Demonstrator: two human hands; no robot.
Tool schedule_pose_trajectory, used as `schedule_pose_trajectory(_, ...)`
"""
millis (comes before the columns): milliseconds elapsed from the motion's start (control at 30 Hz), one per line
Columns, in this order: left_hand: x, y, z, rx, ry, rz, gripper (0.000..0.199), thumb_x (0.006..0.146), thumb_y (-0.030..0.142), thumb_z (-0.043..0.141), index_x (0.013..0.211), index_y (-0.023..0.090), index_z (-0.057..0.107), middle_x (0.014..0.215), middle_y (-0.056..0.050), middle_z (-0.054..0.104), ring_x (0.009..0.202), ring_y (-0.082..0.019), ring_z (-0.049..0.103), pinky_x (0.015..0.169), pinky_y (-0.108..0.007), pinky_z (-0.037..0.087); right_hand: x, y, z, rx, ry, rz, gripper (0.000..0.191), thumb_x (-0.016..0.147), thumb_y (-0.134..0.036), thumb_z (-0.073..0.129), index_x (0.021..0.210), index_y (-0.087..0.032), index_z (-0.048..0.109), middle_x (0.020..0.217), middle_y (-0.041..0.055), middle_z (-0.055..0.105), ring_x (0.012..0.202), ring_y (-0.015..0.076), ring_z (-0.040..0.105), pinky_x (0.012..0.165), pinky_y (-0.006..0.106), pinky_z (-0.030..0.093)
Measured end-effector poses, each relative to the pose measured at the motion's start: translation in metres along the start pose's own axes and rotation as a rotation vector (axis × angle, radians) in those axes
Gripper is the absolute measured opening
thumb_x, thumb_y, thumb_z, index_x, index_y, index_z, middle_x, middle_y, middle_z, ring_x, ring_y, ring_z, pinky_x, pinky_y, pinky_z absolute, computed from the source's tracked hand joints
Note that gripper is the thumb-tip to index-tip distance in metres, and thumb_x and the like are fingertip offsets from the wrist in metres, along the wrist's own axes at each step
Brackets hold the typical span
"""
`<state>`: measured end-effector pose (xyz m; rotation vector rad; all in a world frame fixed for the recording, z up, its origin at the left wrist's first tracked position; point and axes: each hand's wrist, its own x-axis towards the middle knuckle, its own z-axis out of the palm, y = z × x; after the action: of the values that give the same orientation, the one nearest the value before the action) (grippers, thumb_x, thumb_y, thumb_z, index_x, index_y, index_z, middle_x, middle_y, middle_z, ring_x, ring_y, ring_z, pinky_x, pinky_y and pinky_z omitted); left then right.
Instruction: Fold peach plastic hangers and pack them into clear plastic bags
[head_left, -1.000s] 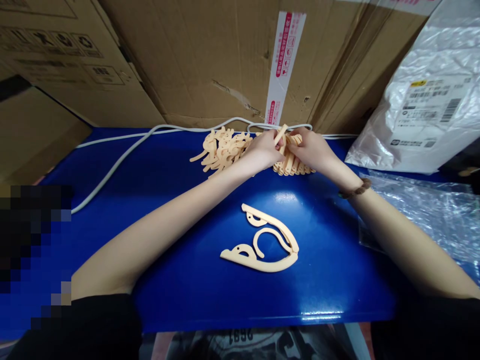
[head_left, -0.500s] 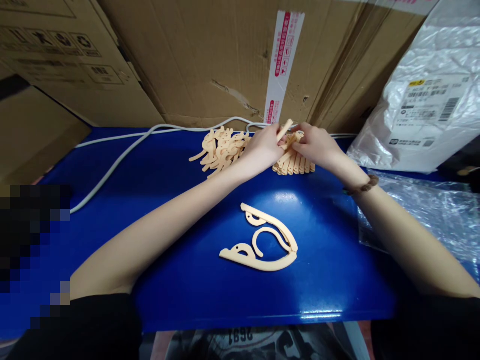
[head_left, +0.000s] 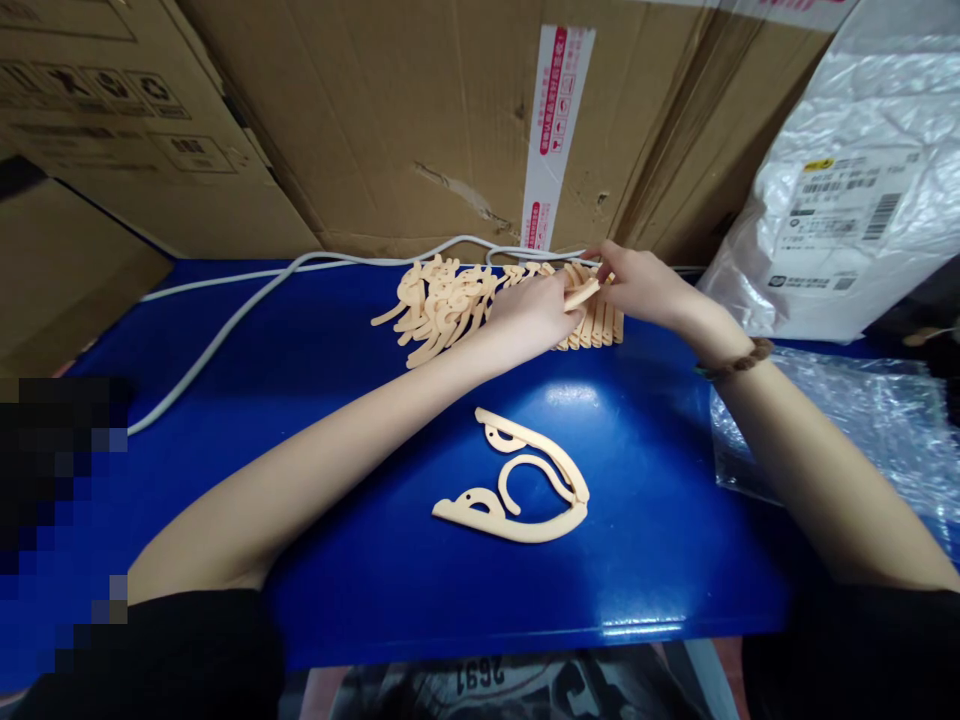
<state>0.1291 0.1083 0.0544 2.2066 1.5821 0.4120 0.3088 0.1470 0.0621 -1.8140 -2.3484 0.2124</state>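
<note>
My left hand (head_left: 534, 308) is closed around a cream plastic hanger arm (head_left: 582, 295), whose end sticks out past the fingers. Close on its right, my right hand (head_left: 643, 285) bends its fingers over the back of a row of cream hanger arms (head_left: 607, 325); what they grip is hidden. To the left of the hands lies a loose heap of curved cream hanger parts (head_left: 431, 305). Nearer to me, a folding hanger (head_left: 540, 533) lies flat, both arms folded inward around its curved hook.
Cardboard boxes (head_left: 420, 120) stand along the back of the blue table (head_left: 360, 580). A white cable (head_left: 225, 343) runs along the back and left. At the right are a white plastic parcel (head_left: 817, 220) and a clear plastic bag (head_left: 832, 430).
My left hand has shifted slightly down and right, and its hanger arm has tipped lower. My right hand stays near the row. The view has moved a little.
</note>
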Motion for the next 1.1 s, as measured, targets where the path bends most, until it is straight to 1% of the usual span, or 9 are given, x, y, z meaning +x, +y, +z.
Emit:
schedule_pose_trajectory(133,-0.001,-0.003,-0.003,0.04,0.004,0.03,0.034,0.094,0.039,0.062,0.123,0.022,0.066,0.124,-0.012,0.071,0.113,-0.032,0.068,0.089,-0.042,0.053,0.0,0.007,-0.01,-0.016,0.0,0.06,0.055,0.085,-0.032,0.062,0.138,-0.017,0.063,0.105,0.0128,0.078,0.1,0.032,0.071,0.086,0.045,0.054)
schedule_pose_trajectory(300,0.004,-0.009,-0.002,0.036,-0.027,0.099,0.03,0.095,0.033,0.062,0.121,0.019,0.066,0.132,-0.013,0.065,0.113,-0.032,0.068,0.089,-0.04,0.053,-0.003,0.011,-0.019,0.049,-0.121,0.206,0.065,0.084,-0.041,0.07,0.143,-0.014,0.059,0.078,0.0095,0.075,0.073,0.0283,0.071,0.067,0.042,0.057)
schedule_pose_trajectory(400,0.006,-0.011,-0.001,0.025,-0.048,0.149,0.028,0.095,0.032,0.062,0.12,0.019,0.067,0.132,-0.013,0.064,0.115,-0.03,0.067,0.092,-0.039,0.052,-0.005,0.007,-0.019,0.154,-0.214,0.285,0.078,0.08,-0.044,0.077,0.148,-0.015,0.054,0.078,0.01,0.075,0.065,0.0276,0.069,0.06,0.043,0.057)
schedule_pose_trajectory(467,0.005,-0.014,-0.002,0.016,-0.053,0.199,0.031,0.095,0.034,0.063,0.123,0.02,0.067,0.132,-0.012,0.064,0.119,-0.029,0.066,0.097,-0.038,0.05,-0.005,0.004,-0.018,0.185,-0.225,0.307,0.083,0.079,-0.043,0.078,0.151,-0.014,0.05,0.081,0.0111,0.076,0.065,0.0276,0.07,0.059,0.043,0.058)
schedule_pose_trajectory(533,0.002,-0.019,-0.004,0.008,-0.059,0.253,0.039,0.094,0.041,0.067,0.127,0.021,0.066,0.136,-0.011,0.062,0.124,-0.029,0.063,0.102,-0.037,0.049,-0.006,0.002,-0.018,0.186,-0.219,0.309,0.081,0.08,-0.04,0.077,0.152,-0.014,0.05,0.083,0.0119,0.076,0.065,0.0274,0.07,0.058,0.043,0.058)
schedule_pose_trajectory(633,-0.005,-0.028,-0.007,0.039,-0.097,0.322,0.066,0.084,0.054,0.078,0.138,0.02,0.061,0.15,-0.011,0.056,0.132,-0.031,0.059,0.108,-0.037,0.046,-0.007,0.0,-0.019,0.215,-0.228,0.293,0.076,0.08,-0.041,0.076,0.148,-0.014,0.053,0.082,0.0116,0.076,0.065,0.0273,0.07,0.057,0.043,0.057)
schedule_pose_trajectory(733,-0.013,-0.034,-0.008,0.108,-0.148,0.348,0.085,0.081,0.056,0.08,0.151,0.019,0.051,0.159,-0.01,0.051,0.136,-0.032,0.057,0.11,-0.038,0.046,-0.007,0.001,-0.021,0.2,-0.222,0.301,0.078,0.079,-0.047,0.078,0.146,-0.014,0.055,0.074,0.009,0.073,0.062,0.0277,0.068,0.055,0.043,0.057)
schedule_pose_trajectory(867,-0.016,-0.035,-0.006,0.126,-0.125,0.337,0.073,0.089,0.049,0.075,0.151,0.019,0.052,0.158,-0.009,0.052,0.135,-0.031,0.059,0.107,-0.037,0.048,-0.007,0.004,-0.019,0.082,-0.171,0.344,0.089,0.072,-0.057,0.084,0.145,-0.015,0.056,0.064,0.0061,0.069,0.058,0.0296,0.068,0.054,0.046,0.056)
schedule_pose_trajectory(1100,-0.012,-0.037,-0.008,0.097,-0.117,0.326,0.062,0.09,0.045,0.074,0.145,0.022,0.058,0.152,-0.007,0.059,0.134,-0.03,0.06,0.106,-0.038,0.049,-0.002,0.011,-0.008,0.174,-0.221,0.319,0.089,0.074,-0.063,0.078,0.147,-0.017,0.055,0.059,0.0029,0.068,0.053,0.0273,0.066,0.049,0.044,0.056)
